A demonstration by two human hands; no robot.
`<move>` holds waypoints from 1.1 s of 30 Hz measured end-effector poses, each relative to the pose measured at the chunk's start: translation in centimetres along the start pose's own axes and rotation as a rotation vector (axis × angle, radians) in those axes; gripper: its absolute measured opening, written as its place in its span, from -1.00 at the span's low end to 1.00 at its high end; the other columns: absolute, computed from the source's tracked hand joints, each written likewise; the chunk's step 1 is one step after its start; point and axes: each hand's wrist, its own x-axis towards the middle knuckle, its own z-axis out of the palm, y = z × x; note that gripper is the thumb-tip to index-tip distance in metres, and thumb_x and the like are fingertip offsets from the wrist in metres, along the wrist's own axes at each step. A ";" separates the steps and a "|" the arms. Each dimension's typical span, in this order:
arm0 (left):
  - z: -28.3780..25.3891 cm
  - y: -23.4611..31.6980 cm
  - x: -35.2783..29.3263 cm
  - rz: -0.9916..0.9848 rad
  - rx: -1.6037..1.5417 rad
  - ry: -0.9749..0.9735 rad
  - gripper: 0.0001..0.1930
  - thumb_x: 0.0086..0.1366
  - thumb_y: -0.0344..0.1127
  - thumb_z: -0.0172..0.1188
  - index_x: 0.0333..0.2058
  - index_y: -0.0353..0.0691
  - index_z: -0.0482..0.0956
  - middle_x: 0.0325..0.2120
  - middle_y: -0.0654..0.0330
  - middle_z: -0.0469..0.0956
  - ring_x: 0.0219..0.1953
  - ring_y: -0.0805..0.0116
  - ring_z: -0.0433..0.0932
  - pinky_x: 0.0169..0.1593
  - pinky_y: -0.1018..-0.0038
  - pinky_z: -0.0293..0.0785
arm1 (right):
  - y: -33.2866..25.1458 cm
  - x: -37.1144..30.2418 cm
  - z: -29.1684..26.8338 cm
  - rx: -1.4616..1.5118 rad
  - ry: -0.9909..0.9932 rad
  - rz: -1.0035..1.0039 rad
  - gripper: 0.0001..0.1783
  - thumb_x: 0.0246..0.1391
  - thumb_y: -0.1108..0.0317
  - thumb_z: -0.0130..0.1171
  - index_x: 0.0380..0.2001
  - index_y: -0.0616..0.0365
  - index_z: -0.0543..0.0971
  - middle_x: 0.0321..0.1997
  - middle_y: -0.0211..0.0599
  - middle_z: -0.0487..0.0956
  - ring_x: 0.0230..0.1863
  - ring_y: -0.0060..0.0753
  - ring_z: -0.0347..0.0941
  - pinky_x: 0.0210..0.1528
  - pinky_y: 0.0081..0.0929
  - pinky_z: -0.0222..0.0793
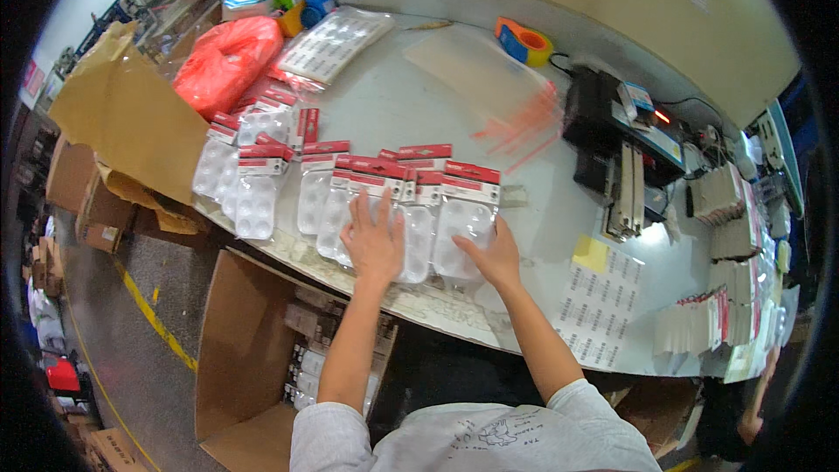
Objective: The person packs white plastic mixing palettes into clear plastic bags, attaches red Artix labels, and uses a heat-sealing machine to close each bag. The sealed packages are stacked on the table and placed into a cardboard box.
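Note:
A row of clear bags with red-and-white header cards lies along the table's front edge, each holding a white tray with round wells. My left hand point(374, 243) lies on the middle bags point(336, 214) with its fingers spread. At the row's right end, my right hand point(494, 255) holds a bagged white tray point(461, 223) by its right edge, thumb over the front and fingers along the side. That bag overlaps its neighbour point(420, 240). Further left is another cluster of bagged trays point(256, 201). Parts of the middle bags are hidden under my left hand.
Empty clear bags point(476, 65) and a tape dispenser point(527, 42) are at the back. A black machine point(603, 118) stands right, near a label sheet point(599, 315) and card stacks point(699, 323). An open carton point(240, 341) sits below the table point(384, 96). A red plastic bag point(227, 61) lies left.

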 end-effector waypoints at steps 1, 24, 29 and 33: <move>0.1 2.1 -1.1 0.003 -0.002 -0.020 -0.48 0.29 -0.07 -0.05 0.23 0.05 0.21 0.25 -0.05 0.07 0.29 0.05 0.04 0.12 0.07 0.07 | 0.7 -0.9 -1.2 -0.014 0.046 0.026 -0.04 -0.39 -0.02 0.48 0.05 0.26 0.30 0.00 -0.03 0.47 0.03 -0.08 0.39 0.08 -0.22 0.27; -1.2 -1.6 0.0 -0.528 0.128 -0.156 0.08 -0.34 0.18 0.50 0.04 -0.47 0.22 -0.01 -0.16 0.33 0.07 -0.12 0.32 0.05 0.01 0.29 | -2.0 -7.6 -12.8 0.226 0.013 0.069 -0.48 -0.14 0.23 0.36 -0.13 0.28 0.49 -0.27 -0.12 0.61 -0.18 -0.28 0.55 -0.17 -0.45 0.42; -3.0 -3.1 -0.1 -0.462 -0.136 -0.123 -0.02 -0.30 0.11 0.51 -0.02 -0.43 0.26 -0.15 -0.24 0.48 -0.06 -0.19 0.46 -0.01 0.18 0.40 | -1.5 -6.7 -5.8 0.138 -0.021 0.075 -0.43 -0.09 0.10 0.30 -0.11 0.31 0.47 -0.22 0.01 0.59 -0.13 -0.07 0.53 -0.08 -0.32 0.39; -9.2 -2.6 -0.9 -0.431 0.036 0.304 -0.23 -0.15 -0.05 0.47 -0.04 -0.36 0.32 -0.20 -0.21 0.51 -0.15 -0.12 0.51 -0.07 0.22 0.43 | 0.8 -6.6 -3.9 0.112 0.008 0.107 -0.33 -0.07 0.01 0.23 -0.06 0.37 0.39 -0.23 0.15 0.56 -0.14 0.20 0.48 -0.10 -0.12 0.38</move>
